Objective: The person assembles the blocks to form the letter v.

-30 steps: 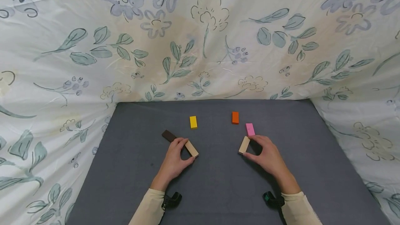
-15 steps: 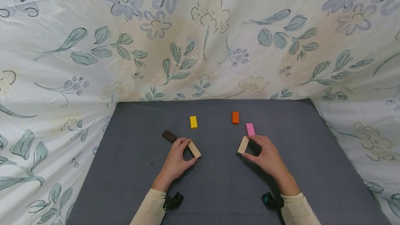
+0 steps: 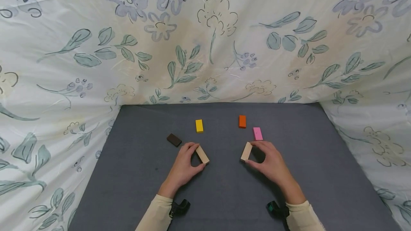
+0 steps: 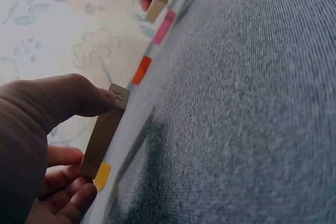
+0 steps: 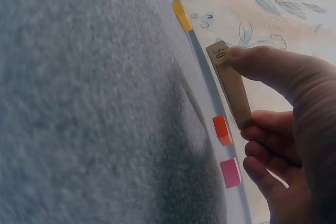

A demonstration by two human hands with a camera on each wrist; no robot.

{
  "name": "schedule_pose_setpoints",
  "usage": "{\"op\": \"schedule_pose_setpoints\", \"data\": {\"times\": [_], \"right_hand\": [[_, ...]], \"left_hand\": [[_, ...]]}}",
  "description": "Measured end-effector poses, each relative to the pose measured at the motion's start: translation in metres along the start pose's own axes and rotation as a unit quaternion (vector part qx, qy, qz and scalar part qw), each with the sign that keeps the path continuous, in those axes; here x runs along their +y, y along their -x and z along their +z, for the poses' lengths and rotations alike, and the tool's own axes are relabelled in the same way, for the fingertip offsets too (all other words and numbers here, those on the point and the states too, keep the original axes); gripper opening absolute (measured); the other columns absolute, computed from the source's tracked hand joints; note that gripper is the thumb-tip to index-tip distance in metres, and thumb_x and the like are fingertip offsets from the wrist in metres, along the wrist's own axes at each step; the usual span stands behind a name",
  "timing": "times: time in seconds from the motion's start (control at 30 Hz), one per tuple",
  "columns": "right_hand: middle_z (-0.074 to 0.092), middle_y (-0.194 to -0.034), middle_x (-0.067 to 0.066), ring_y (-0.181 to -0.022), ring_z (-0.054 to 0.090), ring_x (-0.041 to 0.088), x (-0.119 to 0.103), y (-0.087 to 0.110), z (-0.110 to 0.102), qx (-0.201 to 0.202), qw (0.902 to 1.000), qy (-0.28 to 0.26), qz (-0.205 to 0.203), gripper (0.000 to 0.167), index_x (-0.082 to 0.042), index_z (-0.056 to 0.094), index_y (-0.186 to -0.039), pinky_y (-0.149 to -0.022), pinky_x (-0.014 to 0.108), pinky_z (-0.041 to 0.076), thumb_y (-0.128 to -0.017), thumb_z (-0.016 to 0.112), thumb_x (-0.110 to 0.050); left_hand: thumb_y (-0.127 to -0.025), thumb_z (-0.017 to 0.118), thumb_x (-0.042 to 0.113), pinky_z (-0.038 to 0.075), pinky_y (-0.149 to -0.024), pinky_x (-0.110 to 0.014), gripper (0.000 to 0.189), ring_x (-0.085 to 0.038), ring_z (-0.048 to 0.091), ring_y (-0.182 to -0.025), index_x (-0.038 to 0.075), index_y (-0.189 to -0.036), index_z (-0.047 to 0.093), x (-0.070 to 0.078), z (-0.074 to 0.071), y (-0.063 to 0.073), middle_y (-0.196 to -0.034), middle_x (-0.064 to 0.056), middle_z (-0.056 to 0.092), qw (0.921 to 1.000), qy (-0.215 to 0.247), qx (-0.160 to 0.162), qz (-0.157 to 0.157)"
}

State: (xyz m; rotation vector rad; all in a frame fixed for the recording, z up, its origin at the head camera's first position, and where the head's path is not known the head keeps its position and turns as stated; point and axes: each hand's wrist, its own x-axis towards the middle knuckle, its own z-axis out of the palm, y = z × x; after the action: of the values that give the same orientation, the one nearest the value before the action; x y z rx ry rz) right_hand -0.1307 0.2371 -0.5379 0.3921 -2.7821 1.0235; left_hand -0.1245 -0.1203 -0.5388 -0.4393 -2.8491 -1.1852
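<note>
My left hand [image 3: 183, 170] pinches a pale wooden block [image 3: 202, 155] by its two ends, between thumb and fingertips. A printed mark shows on the block's near end in the left wrist view, hard to read. Opposite it, my right hand [image 3: 274, 163] holds a second pale wooden block [image 3: 246, 151] the same way, end to end. The number 50 is printed on that block's end face [image 5: 219, 52]. Both blocks look raised off the cloth and lean toward each other at their far-apart near ends, with a gap between them.
On the dark grey cloth [image 3: 221, 195] lie small blocks: dark brown [image 3: 174, 139] beyond the left hand, yellow [image 3: 199, 126], orange [image 3: 242, 121], and pink [image 3: 257, 133] just beyond the right fingers. A floral curtain [image 3: 218, 45] hangs along the back and sides.
The left hand has carried its block rightward, away from the brown block. The right hand has shifted its block slightly left, so the gap between the two has narrowed.
</note>
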Motion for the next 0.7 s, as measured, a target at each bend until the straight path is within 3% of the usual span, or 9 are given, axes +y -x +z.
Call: {"op": "schedule_pose_setpoints", "data": {"times": [0.7], "right_hand": [[0.065, -0.141, 0.011, -0.131, 0.057, 0.033, -0.017, 0.002, 0.007, -0.007, 0.9999, -0.009, -0.006, 0.068, -0.010, 0.071, -0.139, -0.108, 0.062, 0.048, -0.080, 0.100, -0.028]], "left_hand": [[-0.092, 0.091, 0.023, 0.049, -0.111, -0.052, 0.073, -0.033, 0.054, -0.134, 0.003, -0.154, 0.057, 0.009, 0.005, 0.002, -0.149, -0.015, 0.053, 0.9999, -0.001, -0.004, 0.013]]}}
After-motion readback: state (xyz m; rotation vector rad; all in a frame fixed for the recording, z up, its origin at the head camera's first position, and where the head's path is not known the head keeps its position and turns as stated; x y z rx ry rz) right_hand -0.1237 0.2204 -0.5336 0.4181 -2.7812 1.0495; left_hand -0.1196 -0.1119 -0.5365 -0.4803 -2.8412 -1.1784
